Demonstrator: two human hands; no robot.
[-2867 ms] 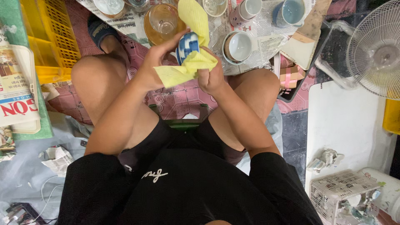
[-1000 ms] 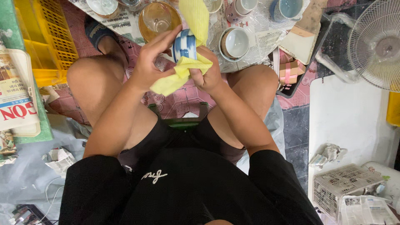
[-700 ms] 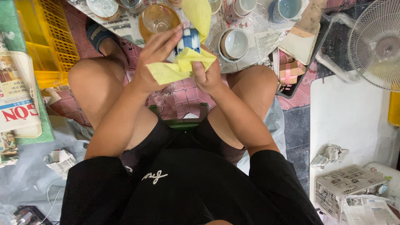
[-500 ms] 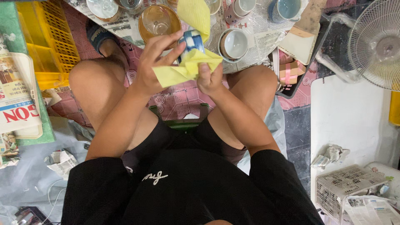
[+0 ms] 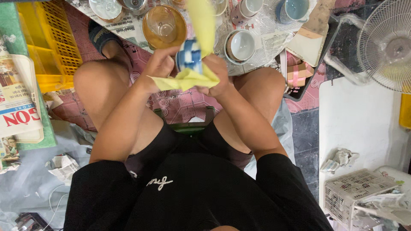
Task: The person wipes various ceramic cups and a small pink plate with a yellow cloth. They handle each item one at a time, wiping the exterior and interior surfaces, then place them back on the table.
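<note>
Yellow cloth [image 5: 188, 79] wraps a blue-white cup [image 5: 189, 57], both hands' fingers [image 5: 165, 57] gripping it above a pink-ribboned box [image 5: 298, 72].

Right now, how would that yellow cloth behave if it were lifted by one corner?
Probably floppy: the yellow cloth folds and drapes around the blue-and-white cup between the left hand and right hand. Likely light, since its free end stands up unsupported.

A brown box [image 5: 298, 73] tied with pink ribbon sits right of centre in the upper frame, printed papers [image 5: 19, 102] with red and white lettering lie at the left edge, and a white basket-like crate [image 5: 357, 192] stands lower right.
</note>
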